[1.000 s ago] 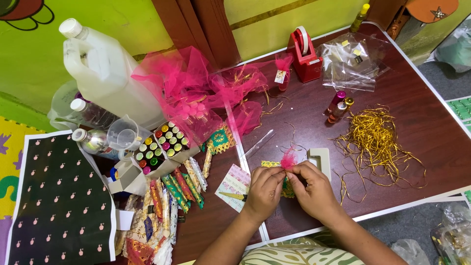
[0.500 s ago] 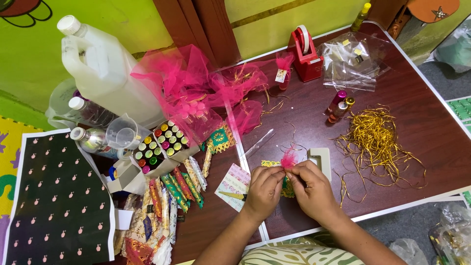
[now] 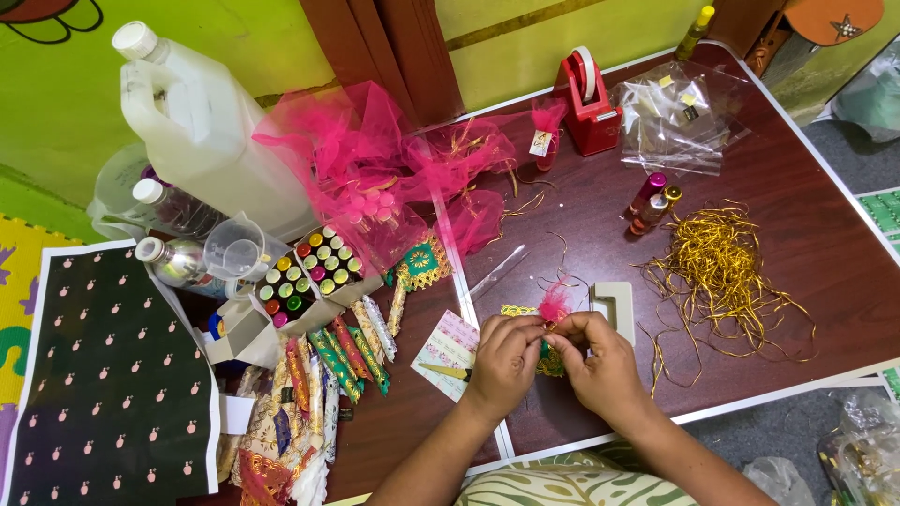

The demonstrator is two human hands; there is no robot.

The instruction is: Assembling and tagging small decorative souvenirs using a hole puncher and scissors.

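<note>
Dark brown table under a green wall, crowded with craft stuff. Both hands met near the front edge. Left hand and right hand were pinched together on a small pink tuft, fingertips of both closed around its base, tuft sticking up and away from the fingers. Something green showed just below the fingers, too hidden to tell what. Tuft's long axis ran roughly upright, away from the body. Both hands touched it; neither clearly nearer.

Just beyond the right fingers lay a white holder. Further right of them, a gold thread pile. Left of the left fingers, a patterned card, and further left a row of foil sticks and a box of small bottles. Well beyond the fingers: pink tulle, a red tape dispenser, clear bags, a white jug. Two small vials lay between bags and gold thread. A clear ruler ran from the tulle toward the left wrist.
</note>
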